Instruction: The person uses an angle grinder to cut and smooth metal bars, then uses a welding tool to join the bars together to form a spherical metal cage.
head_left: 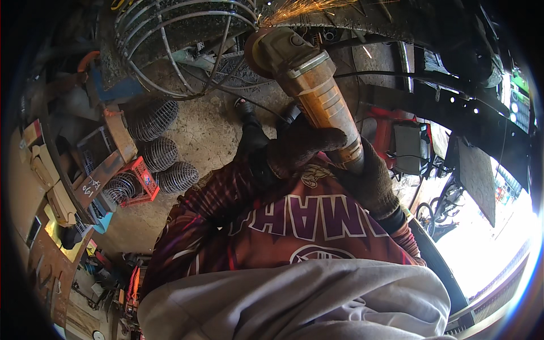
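Note:
An orange, worn angle grinder point(324, 96) slants up and away from my body, its head and disc at the far end. My left hand point(300, 148), in a dark knit glove, is closed round the left side of its body, thumb across the top. Round the rear end my right hand point(371, 184), gloved too, is wrapped. The grinder's disc point(260, 52) meets the right edge of a round cage of bent metal rods point(165, 42). Orange sparks point(309, 10) fly from there to the upper right. The exact contact spot is hard to make out.
Several ribbed wire cages point(160, 154) lie on the concrete floor at the left, beside a red plastic crate point(143, 180). A dark cable point(396, 73) runs off to the right. A red and grey machine point(409, 141) stands at the right, near a bright opening.

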Available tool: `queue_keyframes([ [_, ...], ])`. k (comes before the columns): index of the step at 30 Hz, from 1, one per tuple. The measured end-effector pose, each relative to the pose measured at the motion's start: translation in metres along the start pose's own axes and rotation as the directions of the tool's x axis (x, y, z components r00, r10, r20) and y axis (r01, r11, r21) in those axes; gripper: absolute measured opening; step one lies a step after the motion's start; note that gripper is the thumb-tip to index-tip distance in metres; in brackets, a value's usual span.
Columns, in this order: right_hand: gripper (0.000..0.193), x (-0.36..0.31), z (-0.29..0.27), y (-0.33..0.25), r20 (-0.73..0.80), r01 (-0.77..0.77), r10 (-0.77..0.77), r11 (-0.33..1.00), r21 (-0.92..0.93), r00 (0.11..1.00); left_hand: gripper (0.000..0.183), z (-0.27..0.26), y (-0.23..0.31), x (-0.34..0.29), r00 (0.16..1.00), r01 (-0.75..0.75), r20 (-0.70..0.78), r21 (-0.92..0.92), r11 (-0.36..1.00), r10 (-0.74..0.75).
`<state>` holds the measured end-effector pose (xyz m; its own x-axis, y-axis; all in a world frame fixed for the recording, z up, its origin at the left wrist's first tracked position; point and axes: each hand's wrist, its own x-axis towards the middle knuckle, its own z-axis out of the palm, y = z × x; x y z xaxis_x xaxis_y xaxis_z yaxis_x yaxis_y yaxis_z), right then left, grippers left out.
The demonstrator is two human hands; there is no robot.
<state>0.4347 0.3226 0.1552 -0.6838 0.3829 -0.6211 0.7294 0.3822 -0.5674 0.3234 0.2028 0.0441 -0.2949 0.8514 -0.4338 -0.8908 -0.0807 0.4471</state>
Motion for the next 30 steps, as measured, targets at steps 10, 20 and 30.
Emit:
queue_keyframes([
  [10, 0.068, 0.001, 0.004, 0.008, -0.094, 0.059, -0.058, 0.998, 0.005, 0.994, 0.053, 0.007, 0.009, 0.008, 0.989, 0.084, 0.13, -0.127, 0.988, -0.067],
  [20, 0.07, -0.019, -0.01, 0.018, -0.326, 0.151, -0.112, 0.984, 0.095, 0.939, 0.045, 0.052, 0.035, 0.025, 0.961, -0.088, 0.269, 0.06, 0.994, 0.069],
  [30, 0.063, 0.0, -0.016, 0.049, -0.333, 0.352, -0.192, 0.769, 0.534, 0.923, 0.049, 0.101, 0.059, 0.044, 0.889, -0.409, 0.312, 0.209, 0.888, 0.336],
])
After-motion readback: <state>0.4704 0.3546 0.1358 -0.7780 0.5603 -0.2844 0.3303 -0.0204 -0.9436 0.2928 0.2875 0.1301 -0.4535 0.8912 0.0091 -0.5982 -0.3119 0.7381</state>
